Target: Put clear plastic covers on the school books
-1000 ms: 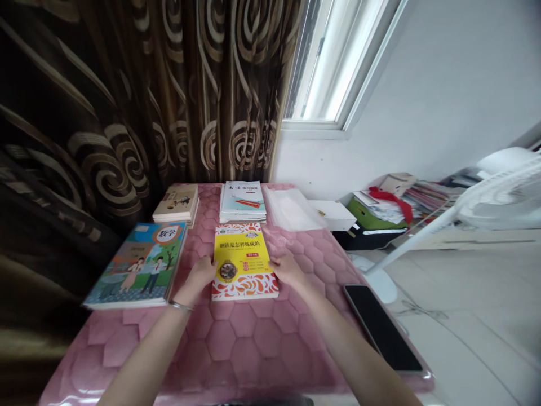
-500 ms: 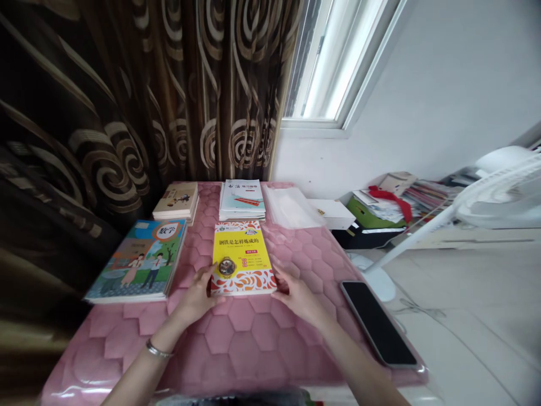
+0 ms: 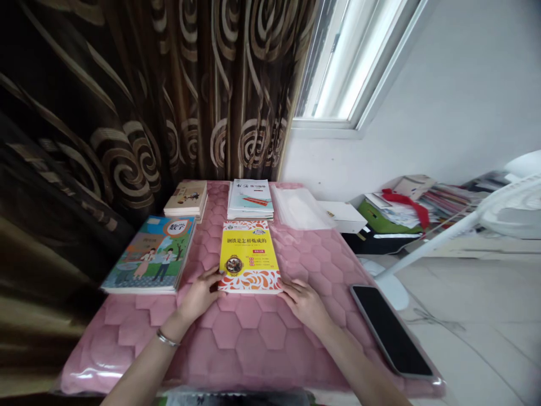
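Yellow book [image 3: 248, 256] flat | left hand [image 3: 202, 293], right hand [image 3: 305, 300] open, touching near corners

Both forearms are bare up to the lower edge of the picture — no sleeve shows on either one. The left hand [image 3: 202, 294] has a thin silver-coloured bangle [image 3: 167, 338] round the wrist, a plain narrow band that catches a little light; the right hand [image 3: 305, 300] and its wrist carry nothing — no ring, watch or strap can be seen. The fingers [image 3: 291, 285] are slim, the nails short, and whether they are painted is too small to tell.
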